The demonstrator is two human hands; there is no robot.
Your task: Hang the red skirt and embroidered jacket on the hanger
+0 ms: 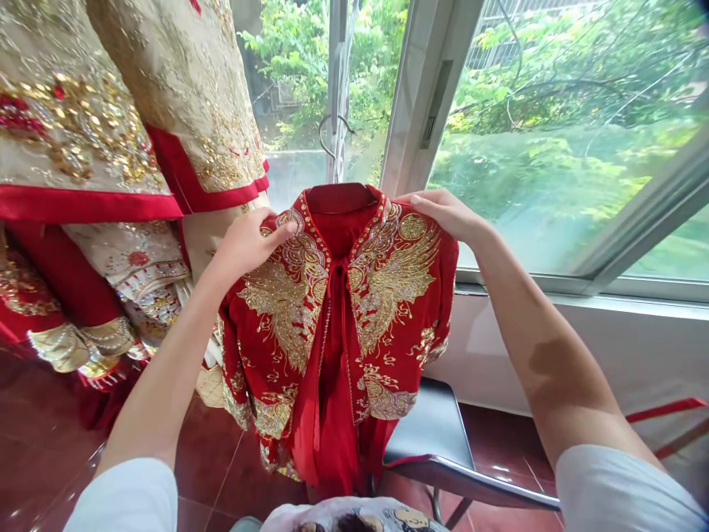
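A red jacket [332,332] with gold embroidery hangs upright on a hanger [333,151], whose metal hook stands up in front of the window. Its front is tied near the collar with a thin red ribbon, and red cloth shows below it. My left hand [255,240] grips the jacket's shoulder on the left, thumb on the front and fingers mostly out of sight behind. On the opposite shoulder my right hand [443,210] is closed over the cloth, its thumb lying on top and its fingertips partly hidden.
Cream and red embroidered garments [125,148] hang close at the left. A black-seated chair [435,425] stands behind and right of the jacket. Sliding windows [554,177] fill the back above a white wall [498,355]. Dark red tiles [210,458] cover the floor.
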